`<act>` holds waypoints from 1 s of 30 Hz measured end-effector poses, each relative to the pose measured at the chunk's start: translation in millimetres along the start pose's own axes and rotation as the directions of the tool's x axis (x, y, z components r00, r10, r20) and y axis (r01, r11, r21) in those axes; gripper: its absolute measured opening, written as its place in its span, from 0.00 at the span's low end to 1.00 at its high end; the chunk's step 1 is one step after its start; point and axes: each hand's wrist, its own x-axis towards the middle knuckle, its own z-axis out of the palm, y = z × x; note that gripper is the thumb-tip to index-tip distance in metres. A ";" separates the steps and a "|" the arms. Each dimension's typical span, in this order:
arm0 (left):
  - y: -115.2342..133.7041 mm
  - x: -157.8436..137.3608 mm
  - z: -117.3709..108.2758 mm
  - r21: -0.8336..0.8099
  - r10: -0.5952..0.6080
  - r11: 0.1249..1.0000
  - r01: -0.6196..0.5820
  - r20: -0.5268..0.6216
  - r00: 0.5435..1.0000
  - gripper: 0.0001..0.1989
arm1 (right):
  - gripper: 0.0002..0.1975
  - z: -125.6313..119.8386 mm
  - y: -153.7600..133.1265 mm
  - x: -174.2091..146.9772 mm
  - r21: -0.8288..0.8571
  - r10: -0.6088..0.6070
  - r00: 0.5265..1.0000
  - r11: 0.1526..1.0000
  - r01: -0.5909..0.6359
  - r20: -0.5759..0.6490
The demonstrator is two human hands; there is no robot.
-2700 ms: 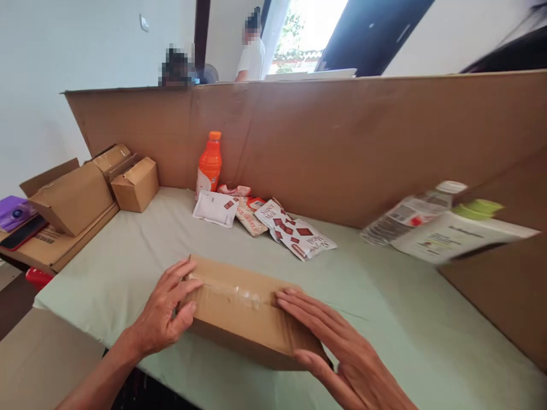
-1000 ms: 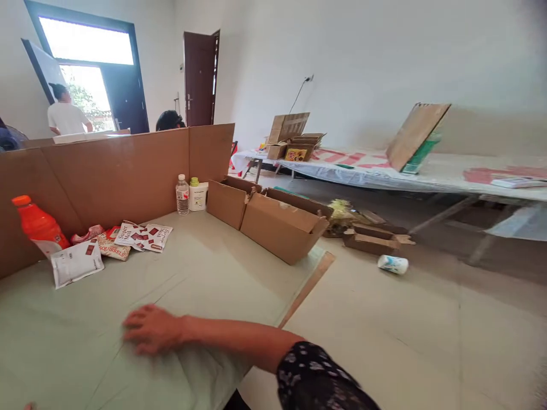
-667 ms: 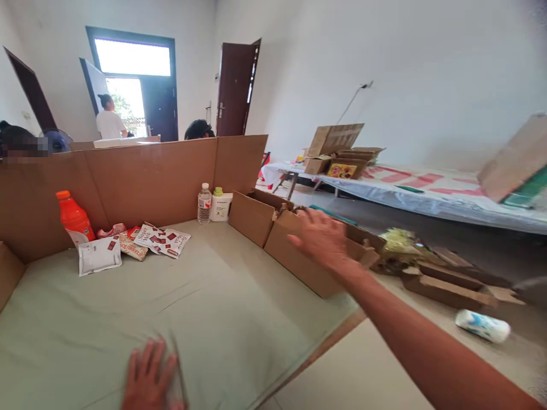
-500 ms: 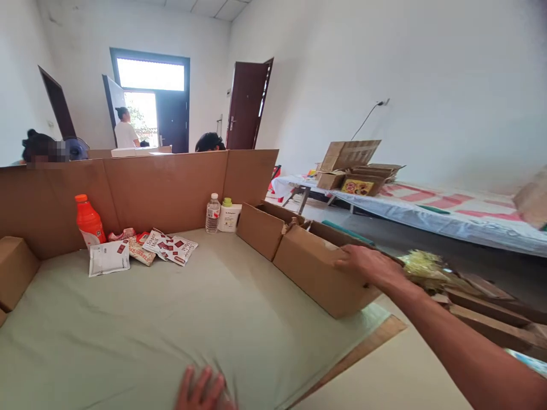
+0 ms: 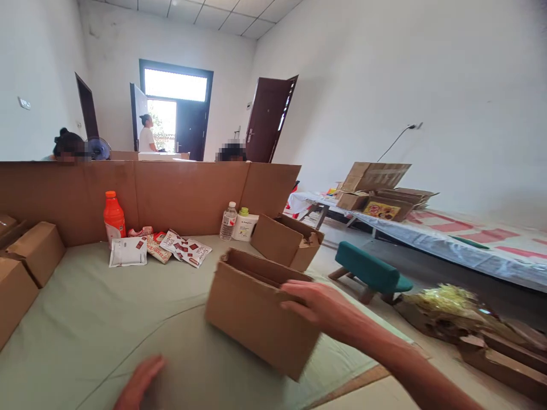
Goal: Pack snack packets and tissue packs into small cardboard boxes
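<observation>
The right hand (image 5: 320,307), gripping the rim, has swung the open-topped brown cardboard box (image 5: 256,319) away from a second one (image 5: 276,244), tilted over the green-clothed table (image 5: 179,353); the blurred left hand (image 5: 139,382) stretches out, empty.

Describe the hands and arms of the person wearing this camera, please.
The right hand and left hand are bare, without gloves. The right forearm shows no sleeve, watch or bracelet up to the picture's edge. The left hand is blurred and partly cut off, hiding finer details.
</observation>
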 end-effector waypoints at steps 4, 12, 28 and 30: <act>34.9 -2.7 -66.6 0.018 -0.194 0.979 0.203 -0.229 0.954 0.33 | 0.10 14.8 -101.5 35.4 -0.040 -0.365 0.929 0.931 0.363 -0.058; 88.0 2.8 -113.8 0.187 -0.002 0.979 0.084 -0.400 0.916 0.29 | 0.14 37.5 -172.8 32.1 0.005 -0.650 0.750 0.755 0.655 -0.119; 93.9 29.9 -119.4 0.223 0.148 0.973 -0.064 -0.380 0.913 0.13 | 0.08 21.9 -132.3 37.8 0.474 -0.244 0.843 0.737 0.483 -0.479; 93.8 25.3 -124.2 0.237 0.136 0.970 -0.042 -0.395 0.908 0.13 | 0.08 36.5 -117.2 59.1 0.584 -0.015 0.879 0.742 0.330 -0.477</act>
